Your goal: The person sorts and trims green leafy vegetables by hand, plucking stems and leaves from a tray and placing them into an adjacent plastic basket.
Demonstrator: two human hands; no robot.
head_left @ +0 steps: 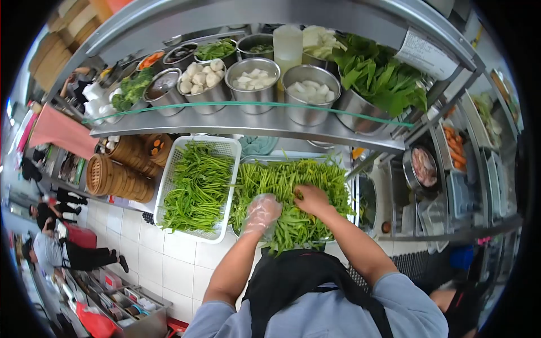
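Clear plastic is covering the left hand (263, 213); the right hand (311, 201) is working bare. Both forearms are reaching forward from bent elbows and converging. Left is lying back-up on the near-left part of the long-stemmed greens (270, 180); glove wrinkles are hiding the fingers, so can't tell if it's gripping. Right is sitting a bit farther forward, fingers curling down into the stems; can't tell if it's grasping any.

Count: 2 hands, both touching the same heap. That heap is filling 1 tray (354, 197), directly in front of the black apron (304, 281), with leaves hanging over the near edge. A second batch of greens (197, 180) is lying in 1 white plastic basket (236, 174), just left of the tray.

Metal shelf (225, 122) above is carrying 5 metal pots in its front row. Left to right they're holding: dark liquid (163, 91), white mushrooms (200, 79), white chunks (252, 80), more white pieces (310, 91), broad leafy greens (383, 73). Also 1 pitcher (288, 45) is standing behind. Bamboo steamers (121, 180) are stacking up left of the basket; overlapping, can't count.
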